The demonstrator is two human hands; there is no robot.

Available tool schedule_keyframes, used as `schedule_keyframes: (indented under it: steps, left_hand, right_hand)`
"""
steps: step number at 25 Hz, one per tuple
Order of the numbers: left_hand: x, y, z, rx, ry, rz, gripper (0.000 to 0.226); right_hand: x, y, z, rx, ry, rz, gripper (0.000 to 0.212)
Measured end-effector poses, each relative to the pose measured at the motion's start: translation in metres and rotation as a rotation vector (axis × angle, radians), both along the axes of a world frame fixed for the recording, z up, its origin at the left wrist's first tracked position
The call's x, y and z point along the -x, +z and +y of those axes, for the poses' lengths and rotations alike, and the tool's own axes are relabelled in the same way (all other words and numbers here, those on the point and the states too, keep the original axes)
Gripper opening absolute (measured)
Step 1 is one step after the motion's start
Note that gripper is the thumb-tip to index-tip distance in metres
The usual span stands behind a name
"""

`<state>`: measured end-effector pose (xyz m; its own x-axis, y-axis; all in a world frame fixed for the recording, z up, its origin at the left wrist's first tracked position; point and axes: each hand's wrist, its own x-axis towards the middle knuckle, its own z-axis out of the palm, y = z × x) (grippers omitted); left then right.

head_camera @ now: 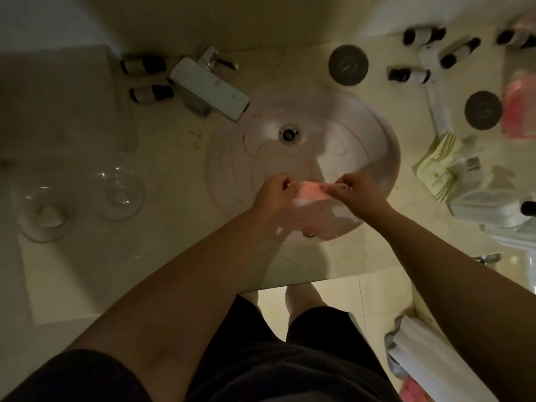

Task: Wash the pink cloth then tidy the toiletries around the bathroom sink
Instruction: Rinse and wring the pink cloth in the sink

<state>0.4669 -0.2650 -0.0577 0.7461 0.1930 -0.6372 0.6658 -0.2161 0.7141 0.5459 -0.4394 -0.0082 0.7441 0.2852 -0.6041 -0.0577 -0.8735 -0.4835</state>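
The pink cloth [311, 194] is stretched between both hands over the near part of the round glass sink [383, 158]. My left hand [272, 191] pinches its left edge and my right hand [358, 190] pinches its right edge. The cloth hangs down into the basin below my fingers. The drain [289, 134] sits at the basin's middle, with the white faucet [208, 88] behind it at the left. Two small dark bottles [146, 79] lie on the counter left of the faucet.
Two clear glasses [46, 213] stand on the counter at the left. A dark round lid [348, 64] lies behind the sink. Folded paper packets [441, 166] sit at the right beside a mirror showing reflected bottles. A white towel [420, 349] hangs at the lower right.
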Motion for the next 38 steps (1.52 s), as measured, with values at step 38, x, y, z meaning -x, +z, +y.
schedule_keyframes:
  steps: [38]
  left_hand:
    - [-0.05,-0.115,-0.035,-0.095,-0.227,0.008,0.028]
  right_hand:
    - [-0.024,-0.13,-0.016,0.246,0.39,-0.063,0.041]
